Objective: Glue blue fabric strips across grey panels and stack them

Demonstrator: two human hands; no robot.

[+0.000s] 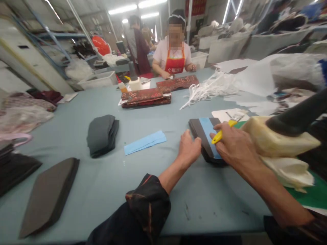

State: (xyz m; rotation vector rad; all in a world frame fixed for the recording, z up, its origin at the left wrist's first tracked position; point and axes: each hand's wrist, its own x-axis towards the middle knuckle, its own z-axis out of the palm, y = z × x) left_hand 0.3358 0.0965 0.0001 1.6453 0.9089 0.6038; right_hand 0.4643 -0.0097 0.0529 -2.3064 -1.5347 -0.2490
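Note:
My right hand (233, 143) is closed around a paintbrush (222, 132) with a yellow handle, its pale bristles pointing away from me. The fingertips of this hand also rest on a light blue strip (207, 131) lying lengthwise on a stack of dark grey fabric pieces (196, 131). At the stack's left edge is my left hand (188, 148), its fingers curled in; whatever they may hold is hidden. More light blue strips (145, 142) lie flat on the table to the left of it.
On the blue-green table (102, 190) are a folded dark grey bundle (102, 136), a brown-grey stack (48, 197), patterned red pieces (145, 97) and white cords (212, 86). A glue-stained container (278, 136) stands at right. A person in a red apron (175, 63) works opposite.

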